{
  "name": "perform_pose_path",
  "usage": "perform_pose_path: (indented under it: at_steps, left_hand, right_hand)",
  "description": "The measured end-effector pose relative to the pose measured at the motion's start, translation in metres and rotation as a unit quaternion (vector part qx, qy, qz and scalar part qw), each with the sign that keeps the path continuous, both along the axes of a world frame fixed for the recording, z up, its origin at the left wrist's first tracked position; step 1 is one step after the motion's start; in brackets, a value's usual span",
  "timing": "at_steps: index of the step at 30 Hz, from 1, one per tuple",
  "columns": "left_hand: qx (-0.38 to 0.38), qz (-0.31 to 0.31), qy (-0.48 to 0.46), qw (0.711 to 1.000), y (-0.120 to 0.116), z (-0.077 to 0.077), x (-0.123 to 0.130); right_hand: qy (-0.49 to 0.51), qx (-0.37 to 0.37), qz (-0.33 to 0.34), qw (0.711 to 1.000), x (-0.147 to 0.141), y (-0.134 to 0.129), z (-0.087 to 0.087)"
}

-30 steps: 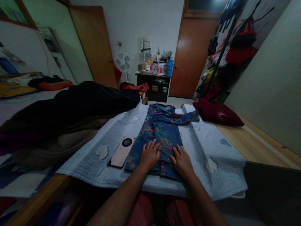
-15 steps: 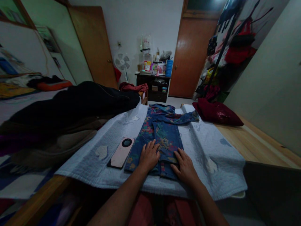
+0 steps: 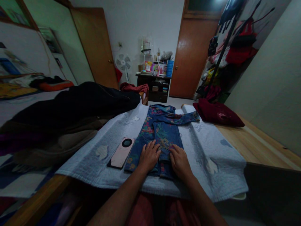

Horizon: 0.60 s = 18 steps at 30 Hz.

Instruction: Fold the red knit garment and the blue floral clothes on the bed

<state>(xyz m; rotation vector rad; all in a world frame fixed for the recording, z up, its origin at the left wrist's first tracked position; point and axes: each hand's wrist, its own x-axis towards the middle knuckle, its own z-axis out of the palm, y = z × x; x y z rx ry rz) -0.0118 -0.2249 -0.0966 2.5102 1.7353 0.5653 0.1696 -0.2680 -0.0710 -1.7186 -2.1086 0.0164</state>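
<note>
Denim jacket (image 3: pixel 162 135) with floral print lies flat on pale quilted blanket (image 3: pixel 211 150) over wooden bed, hem toward near edge, one sleeve stretched toward right edge. Left hand (image 3: pixel 148 156) and right hand (image 3: pixel 179 161) both flat on hem, palms down, fingers spread, nothing grasped. Pink phone (image 3: pixel 122 152) just beside jacket, left side. Dark clothes pile (image 3: pixel 70 110) toward left edge. Maroon cushion (image 3: pixel 217 113) at far right corner.

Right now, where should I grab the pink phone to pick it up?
Take the pink phone by its two long edges near the middle, coming from above. It lies flat on the white cloth, apart from the denim jacket, so both edges are free.
</note>
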Motion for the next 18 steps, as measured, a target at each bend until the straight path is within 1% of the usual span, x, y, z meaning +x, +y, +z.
perform_pose_path:
  at_steps: [3, 6, 13, 18]
  left_hand:
    - [-0.006, 0.000, 0.003, 1.000, 0.000, 0.000, 0.000]
    - [-0.006, 0.001, 0.006, 1.000, 0.000, 0.001, 0.000]
    - [0.003, 0.003, 0.003, 1.000, -0.001, 0.000, 0.001]
    - [0.001, 0.003, 0.000, 1.000, 0.000, 0.000, 0.001]
  right_hand:
    - [-0.008, -0.009, -0.017, 1.000, -0.017, 0.003, -0.008]
    - [-0.024, -0.016, -0.025, 0.999, -0.025, -0.002, -0.014]
    - [-0.060, -0.025, -0.025, 0.998, -0.029, -0.012, -0.010]
    - [-0.073, -0.044, -0.027, 0.996, -0.028, -0.017, -0.016]
